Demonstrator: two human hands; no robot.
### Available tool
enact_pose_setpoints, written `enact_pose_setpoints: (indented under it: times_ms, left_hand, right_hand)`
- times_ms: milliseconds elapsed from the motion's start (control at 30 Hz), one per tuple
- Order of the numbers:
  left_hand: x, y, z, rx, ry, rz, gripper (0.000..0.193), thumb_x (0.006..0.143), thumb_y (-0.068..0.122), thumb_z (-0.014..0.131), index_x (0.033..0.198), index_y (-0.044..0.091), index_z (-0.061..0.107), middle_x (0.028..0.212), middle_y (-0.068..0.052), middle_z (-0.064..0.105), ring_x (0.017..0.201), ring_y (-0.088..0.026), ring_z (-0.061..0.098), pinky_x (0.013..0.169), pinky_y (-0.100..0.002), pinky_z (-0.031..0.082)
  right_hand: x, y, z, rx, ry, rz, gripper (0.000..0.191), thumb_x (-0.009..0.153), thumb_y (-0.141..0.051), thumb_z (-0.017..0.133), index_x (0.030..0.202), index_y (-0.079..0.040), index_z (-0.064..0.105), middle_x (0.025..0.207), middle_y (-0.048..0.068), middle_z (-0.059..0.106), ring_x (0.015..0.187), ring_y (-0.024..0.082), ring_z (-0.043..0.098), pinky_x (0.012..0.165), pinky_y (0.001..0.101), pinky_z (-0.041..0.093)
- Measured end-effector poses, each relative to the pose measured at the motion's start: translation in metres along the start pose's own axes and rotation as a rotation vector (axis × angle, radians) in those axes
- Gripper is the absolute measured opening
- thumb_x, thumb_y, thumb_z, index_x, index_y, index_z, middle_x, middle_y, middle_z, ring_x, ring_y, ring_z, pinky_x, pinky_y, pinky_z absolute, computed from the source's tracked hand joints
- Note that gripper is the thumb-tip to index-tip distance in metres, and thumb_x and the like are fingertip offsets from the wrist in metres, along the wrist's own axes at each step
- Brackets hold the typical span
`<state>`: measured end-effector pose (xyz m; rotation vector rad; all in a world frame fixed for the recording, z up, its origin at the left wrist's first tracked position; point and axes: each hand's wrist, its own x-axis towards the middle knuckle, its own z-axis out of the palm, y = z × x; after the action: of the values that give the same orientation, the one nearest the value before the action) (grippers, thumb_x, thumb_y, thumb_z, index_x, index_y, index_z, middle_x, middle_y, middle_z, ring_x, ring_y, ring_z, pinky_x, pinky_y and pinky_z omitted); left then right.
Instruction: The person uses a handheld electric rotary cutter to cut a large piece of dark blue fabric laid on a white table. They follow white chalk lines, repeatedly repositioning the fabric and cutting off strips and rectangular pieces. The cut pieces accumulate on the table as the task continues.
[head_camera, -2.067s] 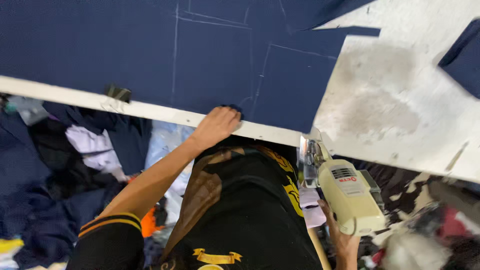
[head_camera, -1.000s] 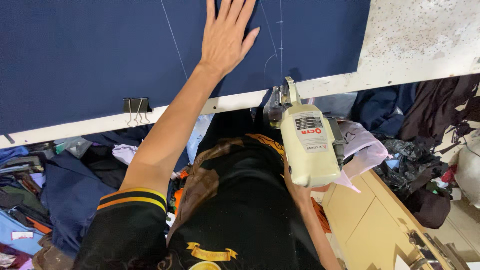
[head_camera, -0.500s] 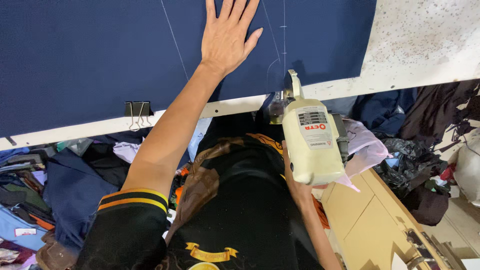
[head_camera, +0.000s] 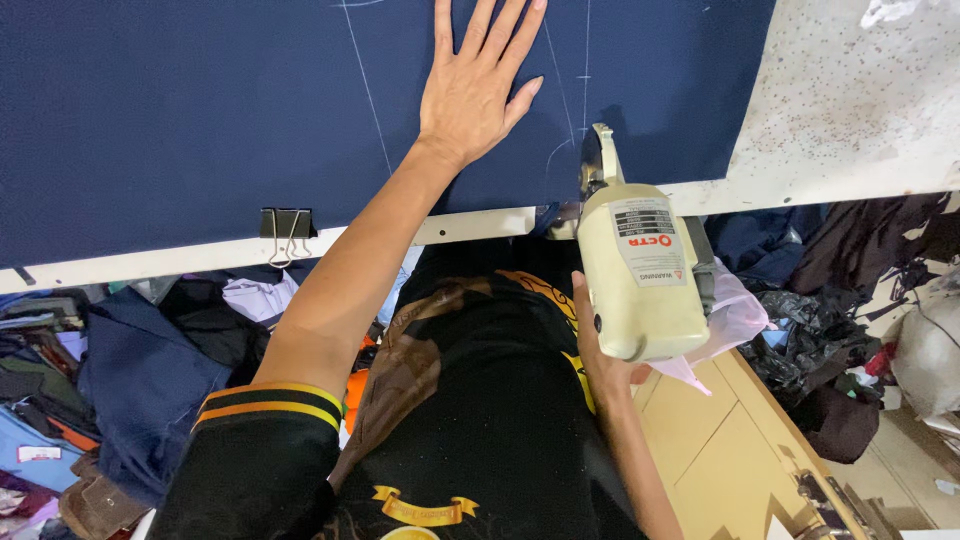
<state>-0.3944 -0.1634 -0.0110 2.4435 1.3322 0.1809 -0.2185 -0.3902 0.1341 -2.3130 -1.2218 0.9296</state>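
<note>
Top centre of the frame, the left hand (head_camera: 475, 95) lies flat on the navy fabric (head_camera: 200, 110), palm down, fingers stretched out and slightly fanned, the thumb angled off to the right. The fingertips run past the top edge of the frame. That navy fabric covers the whole upper left and centre, spread smooth over the cutting table (head_camera: 860, 110), whose bare speckled white top shows at the upper right.

Thin white chalk lines (head_camera: 365, 90) cross the cloth: one slants down just left of the hand, another drops straight down just right of it, with a small curved mark near the cloth's lower edge.

Right of centre sits the cream-coloured electric cutting machine (head_camera: 640, 275), its motor housing pointing back at the person and its narrow upright front end standing right at the lower edge of the fabric, on the straight chalk line. The right hand (head_camera: 595, 350) grips it from beneath and behind; the thumb shows along the left side of the housing, but the other fingers are hidden behind the machine, so how they wrap I cannot tell.

At left of centre, a black binder clip (head_camera: 286, 228) clamps the cloth to the pale table edge. Below the table, heaps of dark clothing and scraps fill the lower left and far right, and a light wooden cabinet (head_camera: 730, 450) stands at the lower right.
</note>
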Motion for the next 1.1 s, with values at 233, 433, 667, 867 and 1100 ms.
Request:
enact_pose_setpoints:
  times_ms: [233, 433, 667, 867, 1100]
  left_hand:
    - [-0.001, 0.001, 0.000, 0.019, 0.021, 0.015, 0.072, 0.117, 0.046, 0.058, 0.168, 0.011, 0.021, 0.176, -0.010, 0.017, 0.162, -0.031, 0.009, 0.127, -0.068, -0.001]
    - [0.001, 0.004, -0.004, 0.006, 0.020, 0.011, 0.075, 0.114, 0.045, 0.061, 0.167, 0.010, 0.022, 0.176, -0.010, 0.015, 0.162, -0.031, 0.006, 0.126, -0.069, -0.001]
    - [-0.001, 0.005, -0.008, -0.014, 0.024, 0.019, 0.077, 0.112, 0.044, 0.064, 0.167, 0.008, 0.022, 0.176, -0.010, 0.014, 0.162, -0.032, 0.006, 0.127, -0.069, 0.002]
    - [0.000, 0.006, -0.004, -0.024, 0.013, 0.010, 0.079, 0.111, 0.047, 0.062, 0.169, 0.011, 0.022, 0.176, -0.010, 0.014, 0.162, -0.032, 0.007, 0.127, -0.069, 0.003]
    - [0.001, 0.008, 0.000, -0.009, 0.011, 0.007, 0.080, 0.111, 0.048, 0.060, 0.172, 0.012, 0.022, 0.176, -0.009, 0.013, 0.162, -0.031, 0.006, 0.127, -0.069, 0.004]
  right_hand:
    - [0.017, -0.021, -0.005, 0.039, -0.004, 0.121, 0.038, 0.096, -0.032, 0.075, 0.116, 0.001, 0.072, 0.108, 0.013, 0.074, 0.098, 0.027, 0.068, 0.088, 0.0386, 0.053]
    - [0.034, -0.043, -0.008, 0.018, -0.001, 0.060, 0.032, 0.097, -0.028, 0.074, 0.113, 0.000, 0.072, 0.106, 0.013, 0.073, 0.097, 0.027, 0.067, 0.087, 0.0384, 0.052]
    - [0.049, -0.061, -0.008, 0.174, 0.025, 0.061, 0.024, 0.096, -0.018, 0.077, 0.111, -0.001, 0.069, 0.099, 0.007, 0.069, 0.090, 0.019, 0.063, 0.084, 0.0336, 0.051]
    - [0.063, -0.066, -0.004, 0.255, -0.011, 0.246, 0.017, 0.096, -0.015, 0.076, 0.098, 0.000, 0.068, 0.082, 0.007, 0.063, 0.075, 0.017, 0.057, 0.071, 0.0315, 0.046]
    - [0.088, -0.054, -0.001, 0.106, 0.028, -0.032, 0.037, 0.097, -0.018, 0.078, 0.120, 0.006, 0.063, 0.111, 0.011, 0.065, 0.104, 0.026, 0.058, 0.098, 0.0395, 0.045]
